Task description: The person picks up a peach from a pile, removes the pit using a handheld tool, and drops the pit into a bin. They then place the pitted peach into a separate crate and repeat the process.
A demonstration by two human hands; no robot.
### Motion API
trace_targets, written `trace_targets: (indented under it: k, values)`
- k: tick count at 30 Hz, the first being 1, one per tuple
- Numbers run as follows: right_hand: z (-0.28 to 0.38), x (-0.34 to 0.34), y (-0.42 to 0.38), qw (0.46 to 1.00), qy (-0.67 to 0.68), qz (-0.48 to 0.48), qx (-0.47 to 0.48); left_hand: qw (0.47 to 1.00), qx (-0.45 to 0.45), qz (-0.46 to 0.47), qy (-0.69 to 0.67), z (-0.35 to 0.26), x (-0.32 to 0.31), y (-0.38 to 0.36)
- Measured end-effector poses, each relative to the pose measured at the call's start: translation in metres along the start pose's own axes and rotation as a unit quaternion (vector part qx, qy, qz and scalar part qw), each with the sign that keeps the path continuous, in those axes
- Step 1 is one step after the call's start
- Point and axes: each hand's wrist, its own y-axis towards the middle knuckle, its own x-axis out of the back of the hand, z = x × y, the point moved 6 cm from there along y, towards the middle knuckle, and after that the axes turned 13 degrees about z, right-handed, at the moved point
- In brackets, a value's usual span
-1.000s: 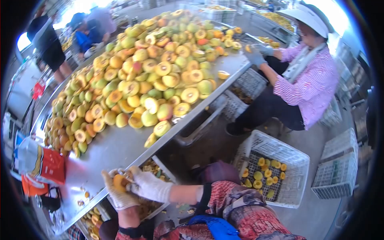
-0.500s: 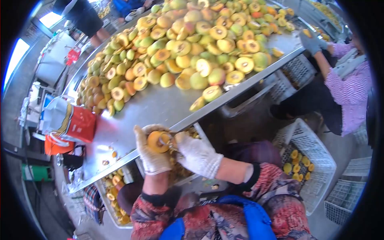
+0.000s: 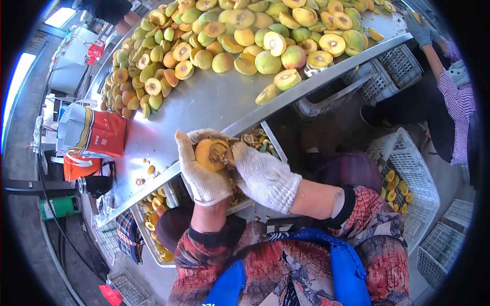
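Observation:
My left hand (image 3: 204,176), in a white knit glove, is closed around a halved yellow peach (image 3: 210,154), its cut face turned toward the right hand. My right hand (image 3: 265,173), gloved the same way, is closed with its fingertips at the peach's cut face. A small metal tool (image 3: 229,157) is pinched there, mostly hidden by the fingers. Both hands are over the near edge of the metal table (image 3: 204,109). Beneath them a bin (image 3: 275,143) holds pits and scraps.
Halved peaches (image 3: 245,35) are heaped on the table. A red bag (image 3: 104,133) stands at its left end. Crates with peach halves sit at lower left (image 3: 166,262) and right (image 3: 423,204). A co-worker's gloved hand (image 3: 419,29) is at the table's far right.
The view has shifted, so the table and heap sit higher. My left hand still holds the peach half; the metal tool is now more hidden at its cut face.

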Motion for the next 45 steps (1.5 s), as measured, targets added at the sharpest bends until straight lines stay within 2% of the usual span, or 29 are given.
trace_targets:
  k: [3,4,7,10,12,14,15,20,24,25,26,29,32,35,38,41,45]
  values:
    - [0.003,0.001,0.001,0.999,-0.006,0.029,-0.027,1.0,0.007,-0.006,-0.018,0.002,-0.002,0.003]
    - [0.004,0.0,-0.002,1.0,-0.006,-0.007,-0.009,1.0,0.007,-0.007,-0.013,0.001,-0.003,0.001]
    - [0.011,0.002,-0.004,0.998,0.019,-0.03,0.047,1.0,0.007,-0.013,0.005,-0.002,-0.002,-0.003]
    - [0.013,0.003,-0.004,0.997,0.07,0.027,-0.012,1.0,0.001,-0.003,0.02,-0.001,-0.003,-0.007]
    - [0.016,0.002,-0.009,0.998,0.046,0.034,-0.009,0.998,-0.015,0.009,0.052,-0.004,-0.002,-0.011]
    - [0.019,0.0,-0.01,0.999,0.028,0.027,0.027,0.999,-0.001,0.021,0.027,-0.005,-0.005,-0.014]
    - [0.017,-0.002,-0.01,0.998,0.047,0.039,0.013,1.0,0.008,0.026,0.014,-0.004,-0.005,-0.015]
    - [0.012,-0.011,-0.013,0.993,0.09,0.074,-0.022,0.988,0.038,0.087,0.119,-0.006,0.007,-0.01]
    - [0.013,-0.015,-0.014,0.996,0.069,0.06,0.01,0.971,0.081,0.147,0.17,-0.012,0.0,-0.006]
    - [0.013,-0.017,-0.013,0.996,0.064,0.064,0.014,0.965,0.092,0.167,0.18,-0.013,-0.003,-0.005]
    - [0.014,-0.019,-0.013,0.996,0.058,0.069,0.019,0.957,0.071,0.144,0.242,-0.015,-0.006,-0.004]
    - [0.011,-0.023,-0.013,0.995,0.074,0.067,0.001,0.928,0.082,0.199,0.304,-0.019,-0.008,0.002]
    - [0.016,-0.02,-0.012,0.996,0.068,0.049,0.033,0.9,0.129,0.232,0.344,-0.02,-0.016,0.006]
    - [0.015,-0.021,-0.011,0.992,0.116,0.058,0.003,0.884,0.181,0.26,0.344,-0.022,-0.013,0.007]
    - [0.013,-0.023,-0.009,0.982,0.171,0.075,-0.04,0.878,0.181,0.252,0.365,-0.021,-0.016,0.009]
    - [0.013,-0.02,-0.008,0.973,0.192,0.113,-0.061,0.878,0.131,0.253,0.386,-0.018,-0.017,0.013]
    - [0.013,-0.022,-0.007,0.954,0.237,0.168,-0.08,0.898,0.134,0.237,0.347,-0.013,-0.009,0.012]
